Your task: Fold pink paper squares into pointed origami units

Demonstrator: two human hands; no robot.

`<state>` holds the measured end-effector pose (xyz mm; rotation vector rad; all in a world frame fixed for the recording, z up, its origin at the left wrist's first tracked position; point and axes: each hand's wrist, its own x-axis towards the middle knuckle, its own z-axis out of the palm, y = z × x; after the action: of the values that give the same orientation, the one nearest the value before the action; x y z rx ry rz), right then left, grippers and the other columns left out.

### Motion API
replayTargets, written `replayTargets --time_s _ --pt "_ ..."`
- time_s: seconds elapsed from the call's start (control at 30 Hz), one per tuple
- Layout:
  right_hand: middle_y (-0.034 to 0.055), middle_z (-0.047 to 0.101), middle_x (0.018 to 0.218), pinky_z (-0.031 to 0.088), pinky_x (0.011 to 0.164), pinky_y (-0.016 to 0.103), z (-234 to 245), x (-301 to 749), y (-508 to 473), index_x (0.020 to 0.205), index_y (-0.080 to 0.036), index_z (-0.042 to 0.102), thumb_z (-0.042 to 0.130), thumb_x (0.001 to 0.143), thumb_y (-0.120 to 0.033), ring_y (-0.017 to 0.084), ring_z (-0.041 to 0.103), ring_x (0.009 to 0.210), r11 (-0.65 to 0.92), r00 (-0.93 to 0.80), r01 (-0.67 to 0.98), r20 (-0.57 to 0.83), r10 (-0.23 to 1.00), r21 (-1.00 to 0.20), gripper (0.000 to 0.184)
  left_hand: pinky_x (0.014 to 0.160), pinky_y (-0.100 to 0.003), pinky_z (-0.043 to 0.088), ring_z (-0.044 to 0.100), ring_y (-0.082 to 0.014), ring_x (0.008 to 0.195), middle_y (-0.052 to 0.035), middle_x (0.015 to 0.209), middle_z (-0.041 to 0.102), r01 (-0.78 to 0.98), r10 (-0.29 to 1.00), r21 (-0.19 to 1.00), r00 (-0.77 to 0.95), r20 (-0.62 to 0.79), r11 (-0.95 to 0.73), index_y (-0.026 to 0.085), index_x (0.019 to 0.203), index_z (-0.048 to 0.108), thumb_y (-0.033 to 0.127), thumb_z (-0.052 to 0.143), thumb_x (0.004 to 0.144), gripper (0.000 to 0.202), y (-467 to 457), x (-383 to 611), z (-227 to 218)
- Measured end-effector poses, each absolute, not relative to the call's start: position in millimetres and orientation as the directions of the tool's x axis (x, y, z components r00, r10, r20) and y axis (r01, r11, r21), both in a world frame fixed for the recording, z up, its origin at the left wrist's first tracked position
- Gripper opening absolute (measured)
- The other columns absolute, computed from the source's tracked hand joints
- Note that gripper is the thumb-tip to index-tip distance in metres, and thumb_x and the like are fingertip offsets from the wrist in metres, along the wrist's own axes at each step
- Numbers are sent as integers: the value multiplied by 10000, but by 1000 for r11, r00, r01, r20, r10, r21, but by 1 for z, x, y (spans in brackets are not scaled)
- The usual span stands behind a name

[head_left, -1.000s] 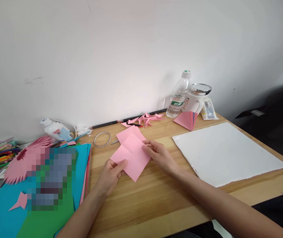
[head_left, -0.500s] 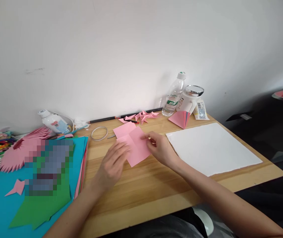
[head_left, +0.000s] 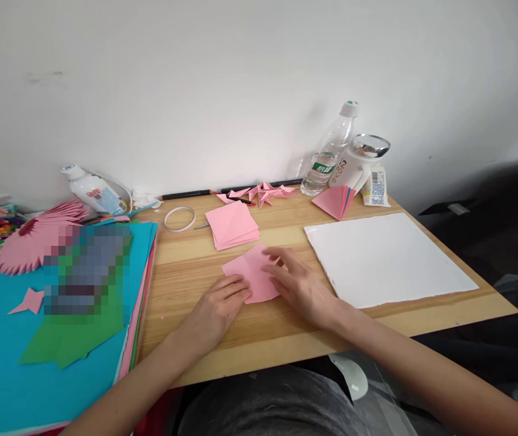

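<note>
A square sheet of pink paper (head_left: 255, 271) with a crease across it lies between my hands, low over the wooden table. My left hand (head_left: 222, 306) holds its lower left edge, fingers together on top and the thumb hidden. At the right edge, the curved fingers of my right hand (head_left: 302, 284) grip the same sheet. Just beyond it rests a stack of pink paper squares (head_left: 232, 225). Folded pink paper pieces (head_left: 265, 194) with sharp points lie farther back near the wall.
Behind the stack is a tape ring (head_left: 179, 219). A water bottle (head_left: 329, 154), a white mug (head_left: 361, 163) and a folded pink fan (head_left: 335, 203) stand at back right, near a white board (head_left: 390, 260). Blue sheets (head_left: 4, 351) and a white glue bottle (head_left: 95, 191) are left.
Both hands have drawn the sheet towards me, away from the stack, which now shows fully. The sheet has turned and lies lower. The view has shifted slightly.
</note>
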<state>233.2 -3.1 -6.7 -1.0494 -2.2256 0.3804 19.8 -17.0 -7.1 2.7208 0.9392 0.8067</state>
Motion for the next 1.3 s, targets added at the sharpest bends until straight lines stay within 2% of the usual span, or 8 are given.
replayTargets --time_s 0.17,0.33,0.43,0.6,0.7,0.93,1.13,1.3 --pt "81 598 927 513 693 275 -2 227 -16 903 -179 606 528 855 -268 145 600 758 517 -520 417 271 810 -747 128 785 -341 540 638 -188 883 -78 898 698 583 783 524 426 453 -620 154 932 645 146 511 844 160 -21 31 -15" --pt "68 600 897 485 650 267 -9 224 -19 713 -173 598 540 839 -226 143 589 727 394 -386 450 223 895 -802 149 801 -340 537 642 -195 881 -75 964 675 663 879 591 245 409 -460 170 1036 584 206 592 805 234 -30 38 -13" --pt "69 595 887 474 651 275 -11 221 -20 661 -170 579 524 832 -176 152 585 743 370 -345 491 214 914 -789 180 865 -349 517 608 -208 991 -105 1053 634 726 831 475 241 502 -497 160 1156 509 175 528 846 311 -43 38 -11" --pt "83 580 876 482 624 276 -13 216 -20 669 -169 563 510 836 -166 157 579 723 405 -331 530 258 908 -745 175 999 -434 419 368 -291 1268 -186 1255 525 617 647 212 666 371 -758 42 1221 467 48 439 854 369 -61 35 -11" --pt "79 569 858 494 634 279 -14 216 -19 755 -173 558 490 848 -150 154 569 710 424 -327 536 284 901 -730 117 975 -433 446 351 -314 1273 -211 1267 514 638 631 100 703 329 -763 1 1213 469 95 453 864 362 -60 37 -12" --pt "114 525 1007 506 778 322 -9 230 -15 933 -178 541 442 884 -163 181 553 901 580 -553 518 270 788 -629 111 987 -424 424 335 -305 1282 -226 1260 517 631 603 -4 744 288 -776 -5 1187 487 135 427 875 347 -51 38 -6" --pt "113 552 985 513 757 325 -18 237 2 1006 -171 548 425 898 -178 181 558 879 695 -603 497 369 707 -520 164 1013 -436 355 394 -315 1246 -258 1283 478 532 522 -129 846 109 -837 -34 1214 468 72 361 827 415 -35 36 5" --pt "118 570 982 515 768 333 -23 241 13 1033 -152 553 433 891 -135 189 554 904 742 -617 475 423 664 -473 187 1017 -438 349 393 -305 1247 -246 1267 498 450 433 -119 890 142 -885 -25 1224 453 21 326 816 429 -9 29 2"
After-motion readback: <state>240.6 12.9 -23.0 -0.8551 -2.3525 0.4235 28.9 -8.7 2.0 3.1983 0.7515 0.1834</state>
